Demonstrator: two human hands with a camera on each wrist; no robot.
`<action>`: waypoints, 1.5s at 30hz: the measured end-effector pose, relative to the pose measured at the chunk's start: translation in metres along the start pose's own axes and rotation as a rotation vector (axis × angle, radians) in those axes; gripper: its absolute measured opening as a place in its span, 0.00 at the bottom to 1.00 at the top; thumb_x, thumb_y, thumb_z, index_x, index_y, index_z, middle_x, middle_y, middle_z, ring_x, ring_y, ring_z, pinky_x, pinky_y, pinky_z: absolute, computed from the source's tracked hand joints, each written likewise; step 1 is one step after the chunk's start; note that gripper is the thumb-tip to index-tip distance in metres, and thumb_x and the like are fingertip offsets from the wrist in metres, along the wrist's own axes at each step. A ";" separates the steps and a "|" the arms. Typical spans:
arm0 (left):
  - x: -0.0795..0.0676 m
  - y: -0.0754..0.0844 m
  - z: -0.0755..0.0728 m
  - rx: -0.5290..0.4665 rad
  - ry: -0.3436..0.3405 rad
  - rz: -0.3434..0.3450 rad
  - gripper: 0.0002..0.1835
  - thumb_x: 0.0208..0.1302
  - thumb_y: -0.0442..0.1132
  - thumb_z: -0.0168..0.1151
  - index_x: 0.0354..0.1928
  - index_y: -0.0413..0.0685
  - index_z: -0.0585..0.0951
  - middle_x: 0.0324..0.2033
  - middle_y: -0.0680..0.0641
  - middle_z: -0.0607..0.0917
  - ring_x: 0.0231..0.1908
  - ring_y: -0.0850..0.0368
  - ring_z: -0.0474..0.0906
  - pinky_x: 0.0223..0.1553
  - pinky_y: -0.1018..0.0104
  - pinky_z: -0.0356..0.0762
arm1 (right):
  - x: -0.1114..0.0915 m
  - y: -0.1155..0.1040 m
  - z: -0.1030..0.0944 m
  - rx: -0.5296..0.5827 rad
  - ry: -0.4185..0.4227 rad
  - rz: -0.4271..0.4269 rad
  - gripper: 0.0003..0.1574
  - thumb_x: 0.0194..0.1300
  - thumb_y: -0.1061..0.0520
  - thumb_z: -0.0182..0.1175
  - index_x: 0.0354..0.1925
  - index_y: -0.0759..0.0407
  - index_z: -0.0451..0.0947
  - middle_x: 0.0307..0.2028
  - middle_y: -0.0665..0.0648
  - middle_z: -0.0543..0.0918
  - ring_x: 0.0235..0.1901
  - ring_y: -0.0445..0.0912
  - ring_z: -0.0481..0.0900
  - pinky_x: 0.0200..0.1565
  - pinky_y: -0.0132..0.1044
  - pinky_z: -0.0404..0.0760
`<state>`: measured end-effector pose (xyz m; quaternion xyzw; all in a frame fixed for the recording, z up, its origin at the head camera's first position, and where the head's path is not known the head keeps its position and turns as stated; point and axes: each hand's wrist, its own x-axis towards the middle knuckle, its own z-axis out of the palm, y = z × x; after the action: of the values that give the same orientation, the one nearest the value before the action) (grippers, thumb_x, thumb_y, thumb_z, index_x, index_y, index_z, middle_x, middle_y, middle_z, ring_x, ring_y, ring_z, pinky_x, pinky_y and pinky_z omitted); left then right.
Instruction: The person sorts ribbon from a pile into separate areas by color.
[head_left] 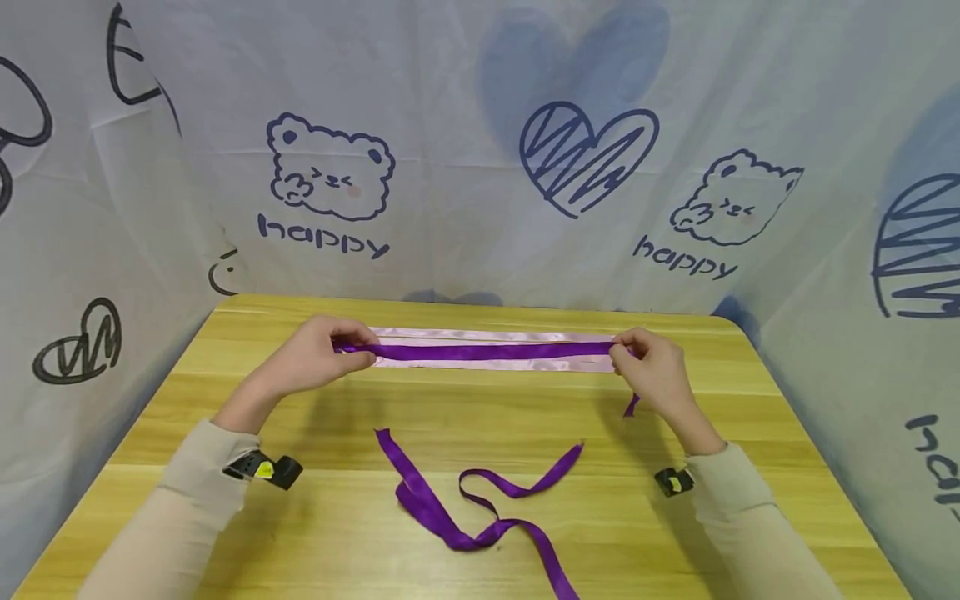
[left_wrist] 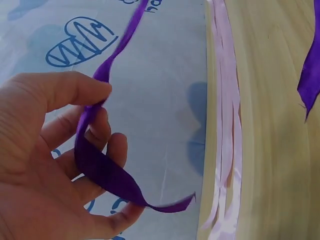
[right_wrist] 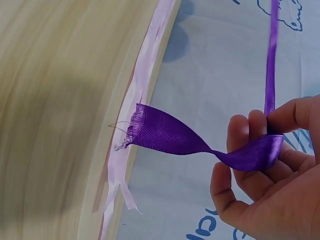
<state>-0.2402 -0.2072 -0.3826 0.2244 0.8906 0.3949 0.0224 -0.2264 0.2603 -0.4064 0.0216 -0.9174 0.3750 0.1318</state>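
A purple satin ribbon is stretched straight between both hands, overlapping pale pink ribbons in the head view. My left hand pinches it between thumb and forefinger; in the left wrist view the ribbon's tail curls across the other fingers. At the opposite end my right hand pinches it, and a frayed tail hangs past the fingers in the right wrist view. The pale pink ribbons lie lengthwise along the far part of the table, side by side with narrow gaps.
More purple ribbon lies in loose twists on the near middle of the wooden table. Behind the table's far edge hangs a white cloth printed with bears and hearts. Each wrist wears a black strap.
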 end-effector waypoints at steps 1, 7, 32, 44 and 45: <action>0.000 0.000 0.000 0.005 0.003 0.002 0.05 0.68 0.35 0.70 0.42 0.44 0.90 0.36 0.46 0.88 0.33 0.55 0.76 0.34 0.68 0.76 | 0.000 0.000 0.000 0.002 -0.001 0.000 0.11 0.70 0.58 0.60 0.43 0.64 0.85 0.31 0.62 0.88 0.25 0.42 0.78 0.26 0.31 0.75; -0.001 0.000 0.002 0.038 0.024 -0.049 0.07 0.66 0.37 0.72 0.43 0.44 0.92 0.40 0.44 0.92 0.37 0.53 0.81 0.33 0.67 0.76 | 0.002 0.003 0.002 -0.001 0.008 -0.009 0.11 0.69 0.59 0.60 0.42 0.64 0.86 0.30 0.61 0.88 0.25 0.40 0.78 0.26 0.30 0.75; -0.012 -0.022 0.011 0.188 0.138 -0.204 0.09 0.63 0.40 0.65 0.24 0.49 0.82 0.19 0.53 0.81 0.23 0.57 0.72 0.29 0.63 0.66 | 0.000 0.018 0.000 -0.037 0.044 0.009 0.09 0.66 0.58 0.61 0.38 0.61 0.86 0.25 0.53 0.83 0.25 0.42 0.75 0.30 0.32 0.73; -0.017 -0.040 0.014 0.201 0.114 -0.189 0.07 0.62 0.37 0.63 0.25 0.48 0.81 0.21 0.52 0.78 0.24 0.57 0.69 0.30 0.62 0.64 | -0.002 0.033 -0.002 -0.048 0.052 0.038 0.11 0.67 0.57 0.60 0.38 0.64 0.86 0.27 0.57 0.84 0.26 0.44 0.75 0.26 0.31 0.71; -0.018 -0.040 0.014 0.210 0.120 -0.190 0.08 0.62 0.37 0.62 0.25 0.49 0.80 0.21 0.53 0.78 0.24 0.57 0.69 0.30 0.62 0.64 | -0.002 0.033 -0.002 -0.046 0.051 0.040 0.11 0.67 0.57 0.61 0.38 0.64 0.86 0.27 0.57 0.84 0.26 0.44 0.75 0.26 0.31 0.71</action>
<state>-0.2365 -0.2286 -0.4231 0.1161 0.9440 0.3082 -0.0173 -0.2287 0.2853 -0.4285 -0.0093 -0.9224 0.3566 0.1479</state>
